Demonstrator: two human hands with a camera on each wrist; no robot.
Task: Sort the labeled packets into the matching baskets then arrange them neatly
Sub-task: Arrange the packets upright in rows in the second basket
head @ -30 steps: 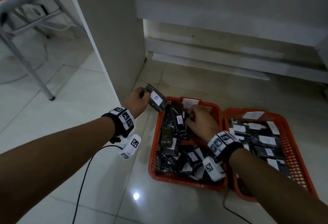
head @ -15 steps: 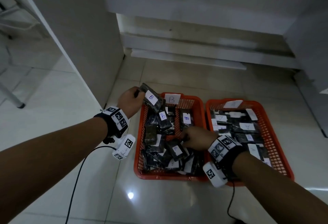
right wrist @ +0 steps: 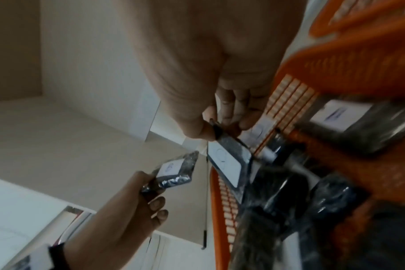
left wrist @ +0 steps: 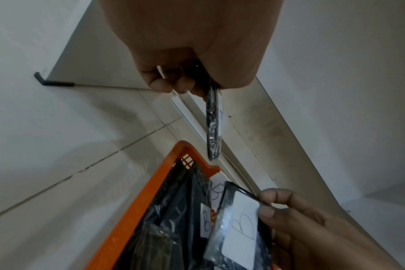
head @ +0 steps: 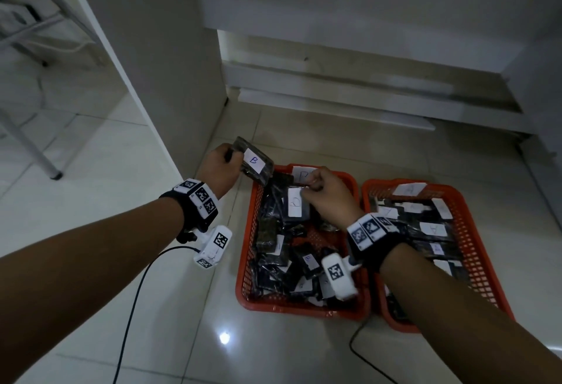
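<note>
Two orange-red mesh baskets sit side by side on the floor. The left basket carries a card marked B and holds several dark packets. The right basket holds packets with A labels. My left hand grips a dark packet labelled B just off the left basket's far left corner; in the left wrist view this packet shows edge-on. Over the basket's far end, my right hand pinches the top edge of another B packet, also visible as the B packet and the B packet.
A white cabinet panel stands just left of the baskets, and a low white ledge runs behind them. A metal chair leg is at far left. Black cables trail over the glossy tiled floor near my arms.
My right hand has come up from the near part of the left basket to its far end, now pinching a B packet. The left hand still holds its packet in about the same place.
</note>
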